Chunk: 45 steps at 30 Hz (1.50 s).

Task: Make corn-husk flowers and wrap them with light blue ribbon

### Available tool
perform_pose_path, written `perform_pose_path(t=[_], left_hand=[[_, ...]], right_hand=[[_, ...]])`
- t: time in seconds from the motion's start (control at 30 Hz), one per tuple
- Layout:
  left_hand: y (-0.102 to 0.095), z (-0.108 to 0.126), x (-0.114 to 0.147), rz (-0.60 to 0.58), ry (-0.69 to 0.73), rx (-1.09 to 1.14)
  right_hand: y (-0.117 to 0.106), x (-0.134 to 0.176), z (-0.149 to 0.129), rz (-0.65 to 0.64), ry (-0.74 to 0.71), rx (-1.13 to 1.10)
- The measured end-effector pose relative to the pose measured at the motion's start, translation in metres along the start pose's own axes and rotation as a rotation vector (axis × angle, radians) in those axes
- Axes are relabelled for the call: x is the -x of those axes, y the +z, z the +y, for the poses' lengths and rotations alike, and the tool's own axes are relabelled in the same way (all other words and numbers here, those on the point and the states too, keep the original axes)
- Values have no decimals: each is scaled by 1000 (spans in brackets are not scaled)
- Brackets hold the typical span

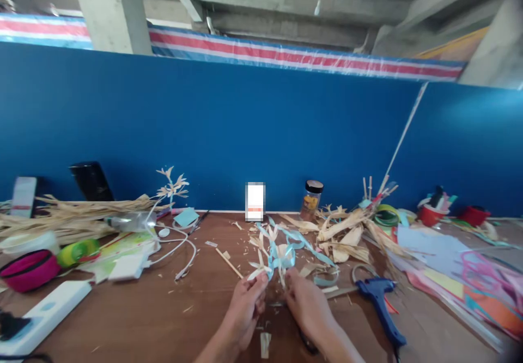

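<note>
Near the table's middle, my left hand (247, 303) is closed in a pinch on the stem of a husk flower (261, 243) with pale pointed petals and light blue wrapping. A loop of light blue ribbon (288, 258) sits beside the petals, just above my right hand (308, 300). The right fingers are curled in at the ribbon and a pale strip; exactly what they grip is hidden. Beneath the right wrist, a dark curved handle (307, 343) partly shows on the table. More light blue ribbon (306, 243) trails off behind to the right.
A blue glue gun (378, 303) lies at right, near dried husks (347, 237) and a black-lidded jar (311, 199). A thin stick (229, 263) and scraps are scattered around. White cables (186, 248), a power strip (49, 311) and another husk flower (173, 186) are at left.
</note>
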<state>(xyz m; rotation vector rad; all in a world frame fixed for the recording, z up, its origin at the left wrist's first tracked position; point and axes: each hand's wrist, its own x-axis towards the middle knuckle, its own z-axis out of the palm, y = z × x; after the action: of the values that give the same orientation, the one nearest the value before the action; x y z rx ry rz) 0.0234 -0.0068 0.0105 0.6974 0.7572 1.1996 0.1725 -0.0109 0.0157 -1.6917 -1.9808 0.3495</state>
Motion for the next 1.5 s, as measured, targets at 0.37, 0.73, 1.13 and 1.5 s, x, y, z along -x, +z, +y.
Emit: perform_pose_path(t=[0.37, 0.73, 1.13, 1.5], left_hand=[[-1, -3, 3, -22, 16, -47], [-1, -5, 4, -9, 6, -96], [-4, -13, -1, 37, 12, -88], [2, -7, 3, 87, -13, 97]], right_hand=[[-68, -25, -46, 44, -463, 96], [-68, -43, -32, -115, -693, 330], [-65, -45, -27, -76, -727, 522], [-51, -28, -44, 126, -637, 624]])
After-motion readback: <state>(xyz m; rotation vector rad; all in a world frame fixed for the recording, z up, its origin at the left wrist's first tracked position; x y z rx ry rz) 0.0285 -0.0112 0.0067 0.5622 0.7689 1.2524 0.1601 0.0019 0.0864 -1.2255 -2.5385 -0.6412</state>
